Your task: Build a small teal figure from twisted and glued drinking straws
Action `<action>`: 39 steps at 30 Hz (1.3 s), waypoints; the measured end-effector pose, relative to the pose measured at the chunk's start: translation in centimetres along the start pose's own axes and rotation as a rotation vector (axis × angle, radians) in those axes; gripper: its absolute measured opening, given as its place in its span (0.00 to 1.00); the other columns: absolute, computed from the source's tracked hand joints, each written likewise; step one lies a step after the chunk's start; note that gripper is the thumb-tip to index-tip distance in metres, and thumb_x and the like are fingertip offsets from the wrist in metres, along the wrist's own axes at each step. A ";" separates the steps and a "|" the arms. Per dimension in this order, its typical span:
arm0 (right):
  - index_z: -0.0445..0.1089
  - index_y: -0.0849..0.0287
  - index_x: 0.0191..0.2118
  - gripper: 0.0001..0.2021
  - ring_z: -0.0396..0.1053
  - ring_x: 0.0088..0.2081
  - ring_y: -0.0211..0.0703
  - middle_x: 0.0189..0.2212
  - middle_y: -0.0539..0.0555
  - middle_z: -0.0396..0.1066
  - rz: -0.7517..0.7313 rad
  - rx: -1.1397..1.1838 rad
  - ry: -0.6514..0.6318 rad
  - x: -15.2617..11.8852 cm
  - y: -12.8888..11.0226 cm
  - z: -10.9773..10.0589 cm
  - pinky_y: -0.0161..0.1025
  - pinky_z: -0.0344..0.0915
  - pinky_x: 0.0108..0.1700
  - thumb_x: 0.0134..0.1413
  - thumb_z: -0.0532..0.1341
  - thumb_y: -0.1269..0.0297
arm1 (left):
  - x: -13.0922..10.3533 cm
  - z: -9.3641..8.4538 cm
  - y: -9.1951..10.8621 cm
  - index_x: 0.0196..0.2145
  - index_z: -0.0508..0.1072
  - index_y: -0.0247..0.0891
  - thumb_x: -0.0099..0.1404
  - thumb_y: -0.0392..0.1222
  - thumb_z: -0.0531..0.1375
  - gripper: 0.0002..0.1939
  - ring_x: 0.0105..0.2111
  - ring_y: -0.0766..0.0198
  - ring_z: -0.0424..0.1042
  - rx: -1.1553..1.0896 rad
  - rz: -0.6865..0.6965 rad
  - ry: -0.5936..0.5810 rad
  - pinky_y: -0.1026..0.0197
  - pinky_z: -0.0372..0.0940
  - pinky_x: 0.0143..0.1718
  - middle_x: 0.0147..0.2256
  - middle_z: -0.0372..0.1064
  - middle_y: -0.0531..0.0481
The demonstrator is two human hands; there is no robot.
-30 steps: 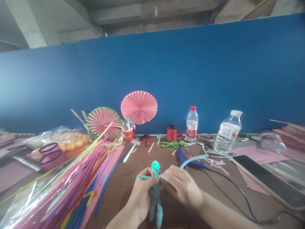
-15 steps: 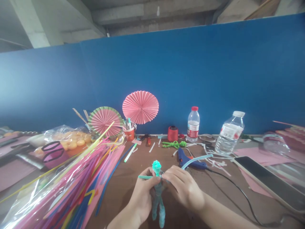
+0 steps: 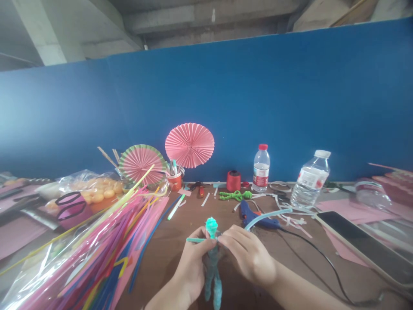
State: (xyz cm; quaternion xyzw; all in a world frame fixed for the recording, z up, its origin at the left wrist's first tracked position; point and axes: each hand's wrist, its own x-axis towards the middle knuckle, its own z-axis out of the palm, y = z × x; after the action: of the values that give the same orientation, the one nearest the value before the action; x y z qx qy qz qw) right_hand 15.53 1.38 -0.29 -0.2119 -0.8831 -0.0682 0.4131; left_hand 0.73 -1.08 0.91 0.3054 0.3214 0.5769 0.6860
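A small turquoise pipe-cleaner figure (image 3: 212, 267) with a round head and two legs hangs upright between my hands. My left hand (image 3: 190, 267) is closed around its upper body, thumb on the front. A short turquoise stem pokes out to the left past that hand. My right hand (image 3: 247, 252) pinches at the figure's neck and shoulder. From behind its fingers a light blue pipe cleaner (image 3: 267, 215) curves out to the right, passing in front of the glue gun (image 3: 254, 214). The fingertips hide where this strand meets the figure.
Bundled colourful pipe cleaners (image 3: 106, 241) in clear plastic lie left. Behind stand pink paper fans (image 3: 189, 145), a pen cup (image 3: 175, 181), red thread spool (image 3: 233, 181) and water bottles (image 3: 261, 168). Green cord (image 3: 235, 196) lies mid-table. A phone (image 3: 361, 245) and the glue gun's cable are right.
The right hand has shifted very slightly, and the free end of the light blue pipe cleaner reaches a little farther right. Both hands keep their hold.
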 end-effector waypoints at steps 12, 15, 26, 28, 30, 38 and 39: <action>0.67 0.69 0.35 0.12 0.58 0.26 0.41 0.25 0.57 0.66 -0.205 -0.122 -0.098 0.9 -0.2 -1.3 0.39 0.58 0.27 0.56 0.47 0.75 | 0.0 -0.3 -0.2 0.25 0.67 0.35 0.49 0.27 0.57 0.05 0.21 0.70 0.64 0.052 -0.088 0.057 0.68 0.58 0.24 0.21 0.65 0.53; 0.67 0.68 0.34 0.12 0.58 0.26 0.41 0.25 0.57 0.67 -0.209 -0.101 -0.105 1.0 -0.2 -1.4 0.39 0.58 0.27 0.57 0.47 0.75 | 0.0 -0.2 -0.1 0.25 0.67 0.34 0.49 0.27 0.57 0.06 0.21 0.70 0.64 0.047 -0.094 0.041 0.68 0.58 0.25 0.21 0.65 0.53; 0.64 0.68 0.43 0.11 0.61 0.28 0.40 0.29 0.58 0.68 -0.075 0.056 -0.028 -0.1 0.6 -0.5 0.39 0.62 0.30 0.55 0.50 0.75 | 0.3 -0.3 0.3 0.22 0.65 0.34 0.49 0.26 0.59 0.07 0.20 0.72 0.62 0.070 0.000 -0.007 0.69 0.57 0.24 0.20 0.63 0.55; 0.64 0.68 0.44 0.11 0.62 0.29 0.41 0.30 0.58 0.68 -0.071 0.060 -0.002 -0.2 0.6 -0.3 0.39 0.63 0.31 0.55 0.50 0.75 | 0.3 -0.1 0.5 0.21 0.64 0.34 0.50 0.26 0.59 0.07 0.20 0.73 0.62 0.088 0.012 0.002 0.69 0.57 0.25 0.20 0.63 0.55; 0.63 0.67 0.45 0.12 0.62 0.30 0.41 0.30 0.58 0.68 -0.059 0.053 0.034 -0.3 0.6 -0.1 0.39 0.63 0.31 0.54 0.51 0.75 | 0.2 0.0 0.5 0.21 0.64 0.34 0.50 0.27 0.59 0.07 0.20 0.73 0.62 0.101 0.020 0.016 0.70 0.57 0.25 0.19 0.62 0.55; 0.64 0.65 0.43 0.11 0.62 0.30 0.41 0.31 0.57 0.68 -0.006 0.051 0.033 -0.6 0.5 0.2 0.39 0.63 0.31 0.53 0.52 0.76 | 0.1 -0.1 0.2 0.21 0.62 0.35 0.51 0.28 0.60 0.09 0.21 0.73 0.61 0.116 0.068 -0.007 0.69 0.57 0.26 0.20 0.62 0.56; 0.64 0.65 0.43 0.11 0.62 0.30 0.41 0.30 0.57 0.68 -0.004 0.047 0.028 -0.5 0.4 0.1 0.39 0.63 0.31 0.54 0.52 0.75 | 0.1 -0.1 0.2 0.21 0.62 0.35 0.51 0.28 0.60 0.09 0.21 0.73 0.61 0.120 0.073 -0.006 0.69 0.57 0.26 0.19 0.61 0.56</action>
State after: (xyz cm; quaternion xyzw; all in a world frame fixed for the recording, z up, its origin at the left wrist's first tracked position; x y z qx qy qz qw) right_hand 15.91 1.66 -0.81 -0.1995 -0.8789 -0.0512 0.4302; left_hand 0.50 -0.90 0.99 0.3589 0.3420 0.5803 0.6461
